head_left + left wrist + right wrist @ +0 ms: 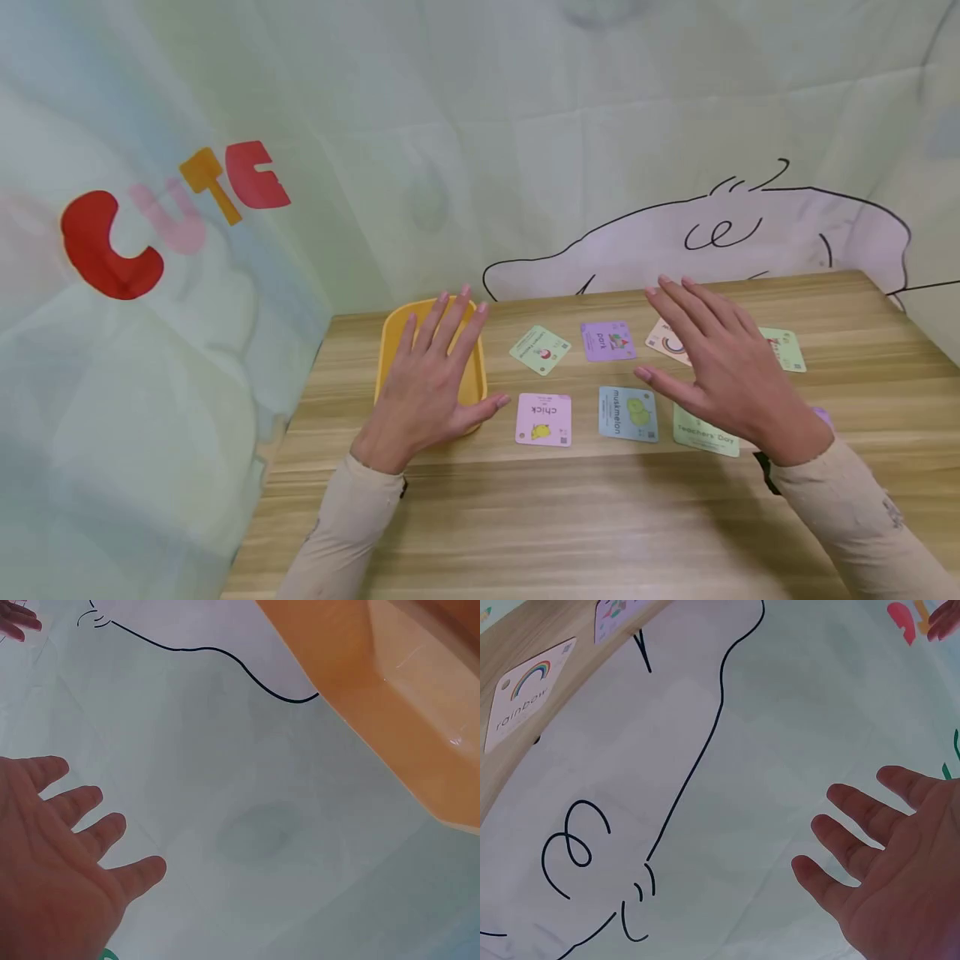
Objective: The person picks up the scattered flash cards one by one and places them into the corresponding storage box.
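Square pastel picture cards with rounded corners [543, 420] lie in two loose rows on the wood-grain tabletop [570, 525], right of a yellow, rounded plastic tray [472, 375]. Both hands hold nothing, fingers straight and spread: the left hand [431, 387] over the tray, the right hand [723, 379] above the cards. Being thin and flat, a card could slide under fingertips instead of lifting; a low beige sleeve [862, 517] could drag others askew. The right hand hides parts of several cards, and a pale printed cloth backdrop [390, 125] stands close behind the far edge.
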Demonstrator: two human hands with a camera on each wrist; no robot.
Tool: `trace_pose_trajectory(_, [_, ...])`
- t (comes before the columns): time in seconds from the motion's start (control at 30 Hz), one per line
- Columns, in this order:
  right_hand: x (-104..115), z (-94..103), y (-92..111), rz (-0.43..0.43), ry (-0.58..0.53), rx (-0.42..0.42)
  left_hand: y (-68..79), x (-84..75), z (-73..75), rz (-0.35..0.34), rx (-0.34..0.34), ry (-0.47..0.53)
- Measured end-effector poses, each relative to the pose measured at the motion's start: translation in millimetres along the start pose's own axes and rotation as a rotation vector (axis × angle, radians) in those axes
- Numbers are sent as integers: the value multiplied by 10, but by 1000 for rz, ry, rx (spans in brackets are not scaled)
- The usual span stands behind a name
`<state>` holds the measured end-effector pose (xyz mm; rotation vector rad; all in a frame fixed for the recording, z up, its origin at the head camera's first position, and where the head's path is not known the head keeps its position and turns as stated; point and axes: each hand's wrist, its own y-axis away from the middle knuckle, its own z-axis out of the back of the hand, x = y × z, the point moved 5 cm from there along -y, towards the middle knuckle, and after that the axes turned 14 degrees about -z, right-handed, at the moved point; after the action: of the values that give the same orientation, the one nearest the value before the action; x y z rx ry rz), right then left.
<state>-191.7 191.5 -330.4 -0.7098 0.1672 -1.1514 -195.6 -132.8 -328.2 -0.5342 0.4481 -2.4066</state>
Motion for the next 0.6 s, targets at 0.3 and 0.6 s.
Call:
trace_pose_trajectory(0.3, [-54, 15, 19, -21, 10, 29, 37, 20, 12, 13, 10, 11])
trace_pose_trajectory(0.6, [-101, 8, 43, -27, 11, 48, 128, 54, 11, 15, -41, 23])
